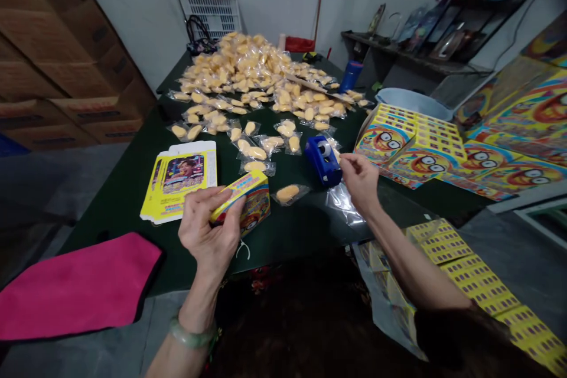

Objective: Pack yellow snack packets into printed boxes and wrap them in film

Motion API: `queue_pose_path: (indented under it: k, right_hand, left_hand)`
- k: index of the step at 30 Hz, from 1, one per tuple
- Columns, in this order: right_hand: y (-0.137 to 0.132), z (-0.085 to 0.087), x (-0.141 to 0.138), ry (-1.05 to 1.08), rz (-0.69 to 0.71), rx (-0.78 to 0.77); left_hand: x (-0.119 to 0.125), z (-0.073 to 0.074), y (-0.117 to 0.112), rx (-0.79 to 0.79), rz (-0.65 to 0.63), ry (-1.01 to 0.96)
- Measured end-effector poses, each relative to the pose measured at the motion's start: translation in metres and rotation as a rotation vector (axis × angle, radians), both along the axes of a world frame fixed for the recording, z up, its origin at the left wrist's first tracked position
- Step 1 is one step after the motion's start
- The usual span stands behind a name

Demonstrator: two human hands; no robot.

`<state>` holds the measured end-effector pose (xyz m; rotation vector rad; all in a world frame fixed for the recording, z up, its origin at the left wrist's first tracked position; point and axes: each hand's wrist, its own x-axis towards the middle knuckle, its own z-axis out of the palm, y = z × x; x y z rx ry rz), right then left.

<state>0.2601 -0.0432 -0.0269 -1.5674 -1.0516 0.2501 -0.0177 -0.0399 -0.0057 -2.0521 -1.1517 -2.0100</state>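
My left hand [210,227] is wrapped round a small yellow printed carton [254,204], held tilted above the near part of the dark green table. My right hand [361,180] is closed in a pinch right beside a blue tape dispenser [322,162] with a roll in it. What lies between those fingertips is too small to make out. A single wrapped yellow piece [287,193] lies between the carton and the dispenser. Left of the carton is a stack of flat yellow box blanks [177,180]. Clear plastic wrap [345,204] lies just below the dispenser.
A large heap of wrapped yellow pieces [252,62] covers the table's far part. Yellow display boxes [411,139] stand at the right, near a pale blue basin [414,100]. Brown cartons [66,65] are stacked at the left. A pink panel [84,286] juts in at lower left.
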Motion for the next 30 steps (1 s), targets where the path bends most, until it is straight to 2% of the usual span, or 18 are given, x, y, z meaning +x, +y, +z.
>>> queue_pose_path:
  k: [2, 5, 9, 13, 22, 30]
  right_hand:
    - [0.009, 0.004, 0.032, -0.017, -0.042, -0.141]
    - [0.024, 0.009, 0.056, -0.043, 0.024, -0.300]
    - [0.038, 0.014, 0.060, -0.035, 0.117, -0.478]
    - [0.042, 0.020, 0.056, -0.009, 0.102, -0.570]
    - [0.036, 0.022, 0.037, 0.261, 0.020, -0.592]
    - [0.032, 0.013, 0.031, 0.496, -0.042, -0.405]
  left_hand:
    - [0.002, -0.001, 0.000, -0.009, -0.035, 0.030]
    - [0.004, -0.003, 0.004, -0.043, -0.049, -0.004]
    - [0.002, -0.006, 0.006, -0.042, -0.058, -0.021]
    - [0.001, -0.007, 0.006, -0.004, -0.080, 0.022]
    - [0.000, -0.006, 0.011, 0.015, -0.121, -0.008]
    - [0.001, -0.007, 0.010, 0.008, -0.093, 0.021]
